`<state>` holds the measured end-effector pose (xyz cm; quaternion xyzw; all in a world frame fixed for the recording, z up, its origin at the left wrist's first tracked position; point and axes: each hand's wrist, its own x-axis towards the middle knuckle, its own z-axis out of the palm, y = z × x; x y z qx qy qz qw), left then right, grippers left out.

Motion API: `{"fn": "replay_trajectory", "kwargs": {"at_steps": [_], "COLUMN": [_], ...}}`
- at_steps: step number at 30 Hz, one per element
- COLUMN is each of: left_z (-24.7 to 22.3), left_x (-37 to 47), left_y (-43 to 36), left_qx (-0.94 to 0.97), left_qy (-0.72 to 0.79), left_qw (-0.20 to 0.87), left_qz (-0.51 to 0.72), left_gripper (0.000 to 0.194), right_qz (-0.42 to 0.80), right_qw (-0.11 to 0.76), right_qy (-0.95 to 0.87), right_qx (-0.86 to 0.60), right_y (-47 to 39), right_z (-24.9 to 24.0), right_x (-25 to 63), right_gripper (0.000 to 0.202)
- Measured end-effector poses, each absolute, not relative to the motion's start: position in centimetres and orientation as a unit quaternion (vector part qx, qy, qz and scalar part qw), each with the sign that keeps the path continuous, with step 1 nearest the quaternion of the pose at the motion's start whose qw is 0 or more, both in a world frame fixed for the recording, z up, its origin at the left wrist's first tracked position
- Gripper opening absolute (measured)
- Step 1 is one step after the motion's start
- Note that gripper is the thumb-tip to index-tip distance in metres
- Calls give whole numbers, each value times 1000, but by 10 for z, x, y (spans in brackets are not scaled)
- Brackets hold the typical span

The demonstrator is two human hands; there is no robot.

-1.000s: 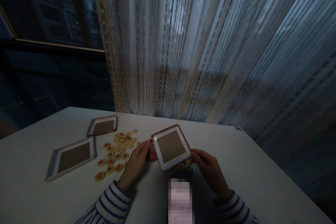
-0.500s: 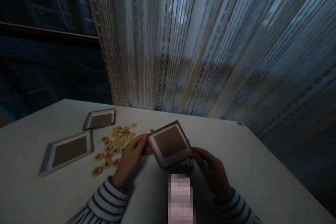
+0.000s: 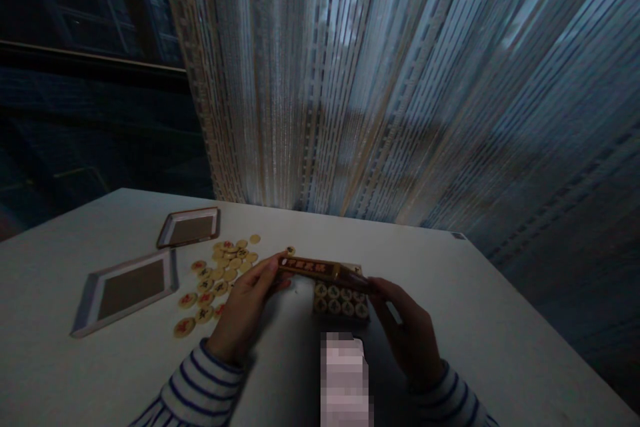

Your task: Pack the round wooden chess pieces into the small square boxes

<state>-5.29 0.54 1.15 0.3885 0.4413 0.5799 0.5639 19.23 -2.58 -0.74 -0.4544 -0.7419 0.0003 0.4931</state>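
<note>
A brown box lid with red characters on its side is held nearly edge-on between both hands. My left hand grips its left end, and my right hand pinches the right end. Below and behind the lid, a box on the table holds rows of round pieces, partly covered from view. Loose round pieces with red or dark markings lie in a spread left of my left hand. One single piece sits just beyond the lid.
At the left of the white table lie a larger open tray and a smaller open tray. A blurred pink object is at the near edge. String curtains hang behind.
Both hands have tilted the lid from showing its inside to nearly edge-on, so its side lettering now shows. More of the box of pieces behind it has come into view.
</note>
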Motion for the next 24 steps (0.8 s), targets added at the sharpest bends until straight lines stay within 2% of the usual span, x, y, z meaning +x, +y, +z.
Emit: {"fn": "replay_trajectory", "kwargs": {"at_steps": [16,24], "left_z": [-3,1], "left_x": [-62,-62], "left_y": [6,3], "left_qx": [476,495], "left_qy": [429,418], "left_qw": [488,494], "left_qz": [593,580], "left_gripper": [46,42], "right_qz": [-28,-31], "right_qw": [486,503], "right_qy": [-744,-737], "right_qx": [-457,-450], "right_y": [-26,-28], "right_z": [-8,1], "right_x": [191,189], "right_gripper": [30,28]}}
